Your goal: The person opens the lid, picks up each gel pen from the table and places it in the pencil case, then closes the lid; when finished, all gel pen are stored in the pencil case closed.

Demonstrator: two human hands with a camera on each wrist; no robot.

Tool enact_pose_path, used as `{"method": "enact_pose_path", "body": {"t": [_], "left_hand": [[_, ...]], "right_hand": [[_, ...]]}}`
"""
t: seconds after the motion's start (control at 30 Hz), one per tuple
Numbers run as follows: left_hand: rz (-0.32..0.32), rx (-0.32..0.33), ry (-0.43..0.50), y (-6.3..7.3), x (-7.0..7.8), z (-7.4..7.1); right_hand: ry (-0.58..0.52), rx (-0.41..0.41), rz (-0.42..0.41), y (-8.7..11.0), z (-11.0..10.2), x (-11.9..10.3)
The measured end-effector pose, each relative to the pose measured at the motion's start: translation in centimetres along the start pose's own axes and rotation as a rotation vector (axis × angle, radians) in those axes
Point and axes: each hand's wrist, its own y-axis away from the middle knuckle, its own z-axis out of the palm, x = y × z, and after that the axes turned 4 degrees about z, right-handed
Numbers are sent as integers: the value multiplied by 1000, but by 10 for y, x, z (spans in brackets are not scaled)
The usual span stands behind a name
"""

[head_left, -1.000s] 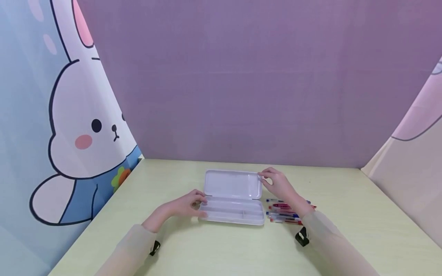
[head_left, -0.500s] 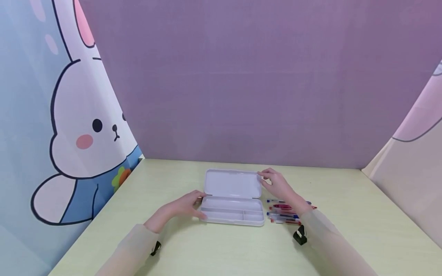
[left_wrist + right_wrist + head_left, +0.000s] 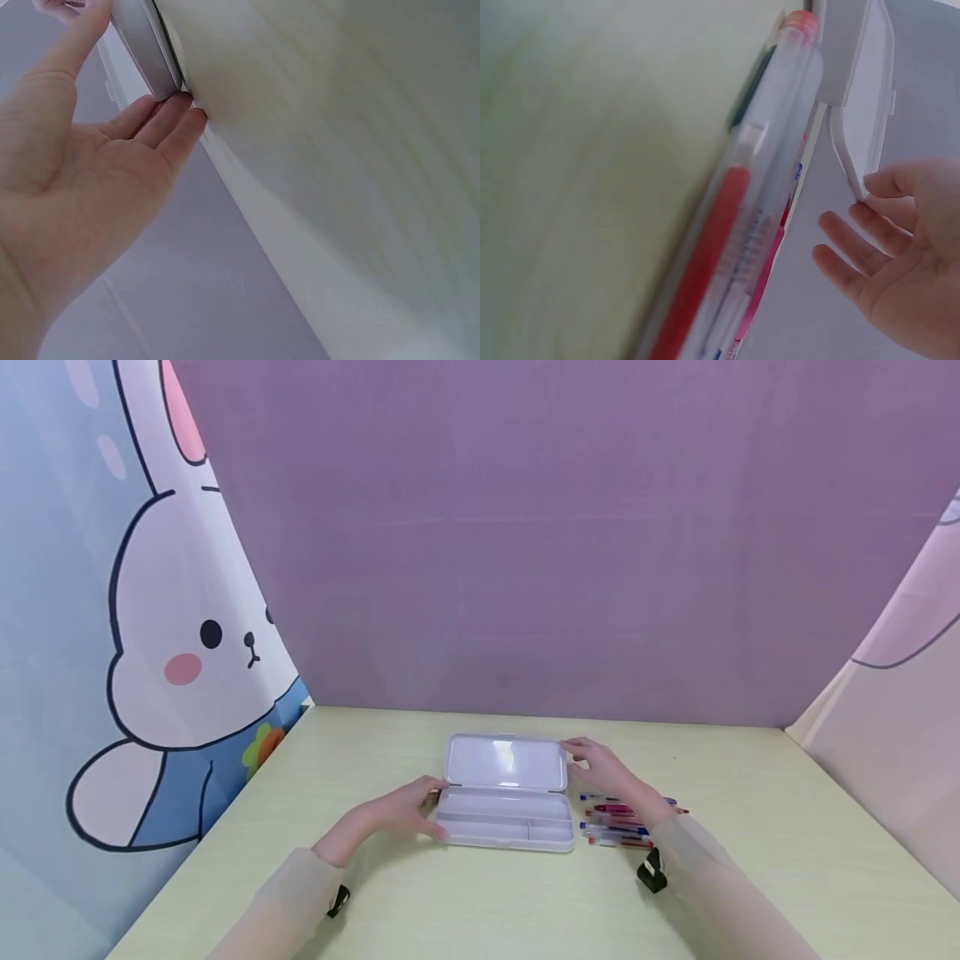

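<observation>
A white pencil case (image 3: pixel 491 841) lies on the table with its lid (image 3: pixel 480 764) swung back, a long compartment and smaller ones showing inside. My left hand (image 3: pixel 405 807) holds the case's left end, thumb by the front corner and fingers toward the hinge. In the left wrist view, fingertips of the left hand (image 3: pixel 97 161) sit right at the case's lower edge. Thumb and index finger of my right hand (image 3: pixel 600 768) pinch the lid's far right corner. The right wrist view shows this pinch, with the other fingers of the right hand (image 3: pixel 911 255) spread loosely.
Several pens (image 3: pixel 618 831) with red, blue and clear parts lie beside the case's right end, under the right forearm. A clear pen with a red section (image 3: pixel 712 225) looms close in the right wrist view. Behind the table (image 3: pixel 480 910) stands a purple screen (image 3: pixel 525 543).
The lid has tipped slightly farther back, its far edge lower, and a bright reflection now shows on it. My right hand has moved down slightly with it; the left stays nearly still.
</observation>
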Motion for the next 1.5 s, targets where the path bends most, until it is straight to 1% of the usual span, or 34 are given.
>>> {"method": "enact_pose_path", "body": {"t": [0.13, 0.3, 0.43, 0.6, 0.77, 0.93, 1.03, 1.23, 1.5], "left_hand": [[6, 1, 2, 1, -1, 1], [-3, 5, -11, 1, -1, 2], [-16, 15, -24, 1, 1, 1], [-11, 29, -42, 0, 0, 1], [-22, 37, -65, -1, 1, 2], [-14, 37, -84, -1, 2, 2], [-5, 35, -90, 0, 1, 2], [-11, 18, -76, 2, 0, 3], [-18, 24, -82, 3, 5, 3]], "right_hand": [[8, -34, -5, 1, 1, -1], [-16, -47, 18, 1, -1, 0], [-34, -29, 29, 1, -6, 0], [-37, -4, 12, 5, -13, 0], [-24, 46, -45, 12, -20, 4], [-17, 103, -71, 20, -25, 11], [-32, 120, -61, 27, -28, 15], [-47, 116, -33, 41, -37, 24], [-4, 131, 6, 61, -50, 37]]}}
